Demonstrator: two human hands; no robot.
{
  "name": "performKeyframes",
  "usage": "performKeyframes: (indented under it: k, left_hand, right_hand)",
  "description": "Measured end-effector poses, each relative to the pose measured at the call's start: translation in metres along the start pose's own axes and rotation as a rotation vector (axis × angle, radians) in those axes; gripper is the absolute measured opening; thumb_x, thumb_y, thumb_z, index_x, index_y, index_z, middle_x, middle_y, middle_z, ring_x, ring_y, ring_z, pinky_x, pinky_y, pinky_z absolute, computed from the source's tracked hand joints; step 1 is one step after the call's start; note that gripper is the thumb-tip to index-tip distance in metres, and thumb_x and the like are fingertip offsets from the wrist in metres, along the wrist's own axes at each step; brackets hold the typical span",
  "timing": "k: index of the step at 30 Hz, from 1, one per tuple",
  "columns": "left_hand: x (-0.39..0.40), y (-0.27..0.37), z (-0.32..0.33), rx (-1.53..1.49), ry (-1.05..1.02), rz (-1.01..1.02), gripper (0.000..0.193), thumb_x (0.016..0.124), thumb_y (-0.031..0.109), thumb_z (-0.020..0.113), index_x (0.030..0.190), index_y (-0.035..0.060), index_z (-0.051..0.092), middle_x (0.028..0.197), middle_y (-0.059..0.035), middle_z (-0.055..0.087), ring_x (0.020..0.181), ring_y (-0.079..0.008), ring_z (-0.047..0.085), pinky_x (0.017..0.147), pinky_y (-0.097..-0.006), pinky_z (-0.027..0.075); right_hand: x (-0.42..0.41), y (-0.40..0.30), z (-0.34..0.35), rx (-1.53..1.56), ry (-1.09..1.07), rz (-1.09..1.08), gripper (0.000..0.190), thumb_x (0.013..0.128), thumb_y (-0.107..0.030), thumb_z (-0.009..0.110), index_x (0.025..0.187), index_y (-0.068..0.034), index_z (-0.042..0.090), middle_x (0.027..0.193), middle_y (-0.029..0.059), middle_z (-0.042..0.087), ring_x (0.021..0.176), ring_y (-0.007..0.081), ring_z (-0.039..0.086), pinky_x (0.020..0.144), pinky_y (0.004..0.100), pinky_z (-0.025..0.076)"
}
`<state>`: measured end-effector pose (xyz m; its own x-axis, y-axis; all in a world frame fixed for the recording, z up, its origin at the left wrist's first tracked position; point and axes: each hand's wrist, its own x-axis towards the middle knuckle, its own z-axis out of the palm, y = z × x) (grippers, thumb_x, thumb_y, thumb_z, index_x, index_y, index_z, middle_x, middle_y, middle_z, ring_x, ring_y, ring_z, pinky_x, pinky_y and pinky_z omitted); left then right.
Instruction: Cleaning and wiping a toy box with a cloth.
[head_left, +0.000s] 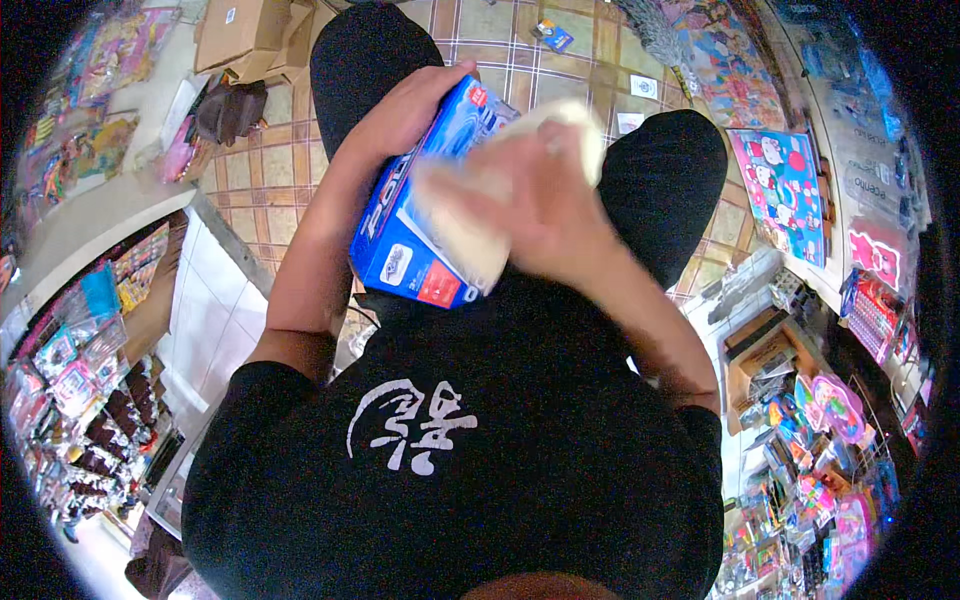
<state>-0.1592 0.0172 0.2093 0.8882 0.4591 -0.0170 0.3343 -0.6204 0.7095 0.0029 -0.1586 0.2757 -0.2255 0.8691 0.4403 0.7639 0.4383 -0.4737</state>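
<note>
A blue cardboard product box (375, 259) with printed writing lies tilted across my lap, between my forearms. My left hand (409, 109) grips its upper left edge, the fingers reaching over the top corner. Blurred by motion, my right hand (536, 202) is over the box's right side and holds a cream-coloured cloth (480, 251) against its printed face. Part of the cloth bulges out beyond my fingers at the upper right. Hand and cloth hide much of the box's right half.
Brown cardboard boxes (244, 37) stand on the tiled floor at upper left, near a dark crumpled bag (231, 109). A small blue packet (553, 35) lies ahead. Packaged goods crowd both sides, with a cartoon-print sheet (784, 195) at right and a wooden box (757, 360) below.
</note>
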Motion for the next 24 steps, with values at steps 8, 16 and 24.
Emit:
performKeyframes:
  k: [8, 16, 24]
  left_hand:
    - [0.001, -0.005, 0.0, 0.054, 0.031, 0.066, 0.046, 0.096, 0.014, 0.046, 0.141, 0.0035, 0.049, 0.126, -0.0246, 0.06, 0.116, -0.0392, 0.058, 0.102, -0.0429, 0.044]
    - [-0.001, -0.015, 0.009, 0.003, 0.054, 0.142, 0.047, 0.095, 0.013, 0.049, 0.142, 0.005, 0.048, 0.121, -0.0246, 0.061, 0.111, -0.0399, 0.059, 0.098, -0.0429, 0.045]
    - [0.002, -0.018, 0.008, 0.026, 0.033, 0.11, 0.048, 0.095, 0.014, 0.05, 0.142, 0.0075, 0.048, 0.126, -0.0231, 0.06, 0.117, -0.0399, 0.057, 0.105, -0.0428, 0.042]
  right_hand:
    - [0.006, -0.036, 0.0, 0.13, -0.083, -0.05, 0.047, 0.077, -0.018, 0.067, 0.123, -0.026, 0.067, 0.102, 0.0045, 0.065, 0.094, 0.0248, 0.061, 0.083, 0.0506, 0.041]
    - [-0.025, 0.031, 0.001, 0.167, 0.1, 0.47, 0.051, 0.06, -0.012, 0.081, 0.11, -0.016, 0.074, 0.099, 0.0085, 0.064, 0.096, 0.0304, 0.059, 0.086, 0.04, 0.044]
    - [-0.065, 0.023, -0.005, 0.085, 0.034, 0.334, 0.046, 0.066, -0.02, 0.078, 0.111, -0.025, 0.073, 0.1, 0.0029, 0.062, 0.095, 0.0274, 0.056, 0.085, 0.0436, 0.041]
